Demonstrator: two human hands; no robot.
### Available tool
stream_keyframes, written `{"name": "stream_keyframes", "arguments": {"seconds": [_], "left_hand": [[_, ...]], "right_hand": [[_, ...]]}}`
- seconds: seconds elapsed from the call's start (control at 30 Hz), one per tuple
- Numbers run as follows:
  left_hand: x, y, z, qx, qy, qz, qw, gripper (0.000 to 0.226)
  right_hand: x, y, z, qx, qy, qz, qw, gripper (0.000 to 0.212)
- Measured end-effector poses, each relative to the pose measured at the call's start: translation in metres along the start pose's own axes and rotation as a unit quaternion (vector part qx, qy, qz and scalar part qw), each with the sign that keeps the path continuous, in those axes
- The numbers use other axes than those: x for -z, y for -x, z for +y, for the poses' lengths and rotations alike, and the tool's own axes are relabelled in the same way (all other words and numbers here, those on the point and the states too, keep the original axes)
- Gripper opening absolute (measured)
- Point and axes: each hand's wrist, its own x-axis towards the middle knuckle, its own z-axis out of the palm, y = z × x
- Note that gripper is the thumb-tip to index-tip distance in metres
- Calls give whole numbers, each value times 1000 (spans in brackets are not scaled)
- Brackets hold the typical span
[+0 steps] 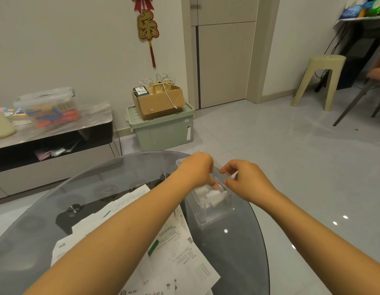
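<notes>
The plain off-white wall [78, 39] bore a red-and-gold hanging ornament [147, 28] just left of a pale beige door [225, 60]. Glossy grey floor tiles [291, 156] caught small spots of light. Against the wall stood a low cabinet with a marbled grey top [95, 118], and a clear lidded storage box [46, 107] sat toward its back edge. Just beyond the cabinet's right end, a mint-green plastic bin [163, 133] carried an open cardboard carton [159, 103] of cables. A cream plastic stool [318, 81] stood near the right-hand corner. A round smoked-glass table [46, 209] filled the foreground.
</notes>
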Motion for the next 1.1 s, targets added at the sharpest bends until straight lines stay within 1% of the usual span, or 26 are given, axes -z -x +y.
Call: {"name": "stream_keyframes", "arguments": {"seconds": [0.17,0.37,0.53,0.7,0.8,0.9,0.97,1.1], "left_hand": [[0,6,-2,6,21,-7,1000,50],[10,20,0,6,46,14,999,43],[23,54,1,1,48,73,996,36],[30,105,0,14,44,124,991,32],[25,141,-4,36,49,132,989,29],[16,177,-12,77,71,120,987,26],[10,198,-17,104,96,98,985,25],[-6,231,-27,146,112,22,983,27]], "right_hand": [[-3,3,-1,3,35,27,999,26],[-1,12,-8,20,44,38,998,28],[3,28,-25,59,51,65,995,26],[-5,53,-45,112,15,70,991,24],[-16,70,-57,136,-21,47,989,21],[-30,86,-64,155,-25,17,987,20],[-42,95,-65,169,-27,-9,985,20],[-64,109,-66,185,-15,-86,979,21]]}}
